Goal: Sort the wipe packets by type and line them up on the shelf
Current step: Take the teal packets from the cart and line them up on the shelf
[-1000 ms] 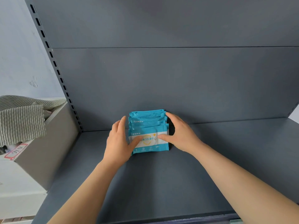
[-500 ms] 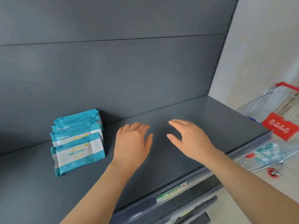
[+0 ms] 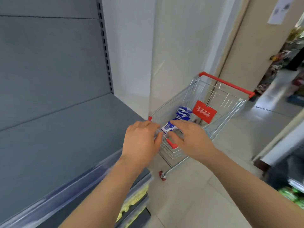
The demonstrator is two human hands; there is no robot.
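Observation:
My view is turned to a wire shopping cart [image 3: 230, 111] right of the grey shelf [image 3: 57, 137]. Both my hands reach into the cart's near end. A white and dark-blue wipe packet [image 3: 168, 127] sits between them. My right hand [image 3: 189, 139] has its fingers over the packet and its thumb under it. My left hand [image 3: 141, 140] is at the packet's left edge with bent fingers; its fingertips are hidden. Several more dark-blue packets [image 3: 183, 113] stand stacked deeper in the cart. The teal packets on the shelf are out of view.
The cart has a red handle [image 3: 227, 83] and a red tag [image 3: 204, 111], and stands on a pale tiled floor by a white wall corner. A lower shelf with yellow goods [image 3: 134, 199] lies below the grey shelf. Blurred shop goods are at the far right.
My hands left the teal packets stacked on the shelf. My head turned right, and both hands moved off the shelf into the cart, around a white and dark-blue packet.

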